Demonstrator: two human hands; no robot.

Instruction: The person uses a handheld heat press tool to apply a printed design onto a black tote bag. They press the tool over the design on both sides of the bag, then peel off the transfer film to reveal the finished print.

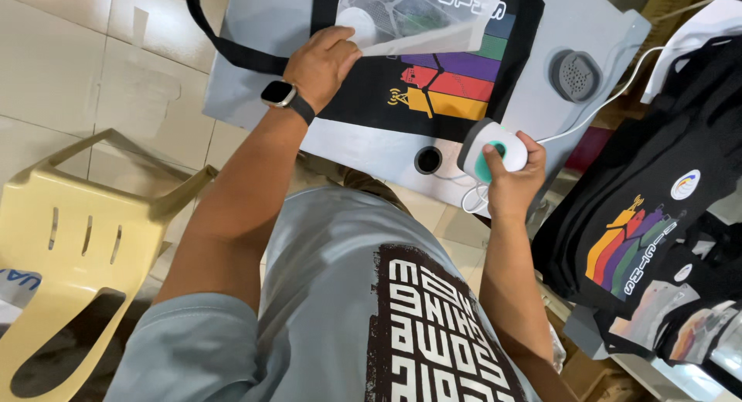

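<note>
1. Head view, looking down over the person's grey printed T-shirt (363, 309) to a light grey table (576, 23).
2. Black tote bag (386, 100) lies flat on the table, printed side up: coloured stripe design in purple, red, yellow and green. One black strap (224, 46) loops off the bag's left side across the table edge.
3. Translucent film sheet (417, 19) rests on the upper part of the bag, partly lifted at its lower left corner.
4. Left hand (321, 62), smartwatch (280, 94) on the wrist: fingers curled, thumb and fingertips pinching the lower left corner of the film sheet; hand rests on the bag.
5. Right hand (514, 182): wrapped around a small white handheld device with a teal face (491, 151), held at the near table edge, just right of the bag's print. White cable (610, 97) runs from it across the table.
6. Round hole (427, 160) in the table just left of the device; grey round stand (576, 75) further back right.
7. Stack of black printed bags (657, 216) at right, same stripe design.
8. Cream plastic chair (77, 255) on tiled floor (62, 77), left.
</note>
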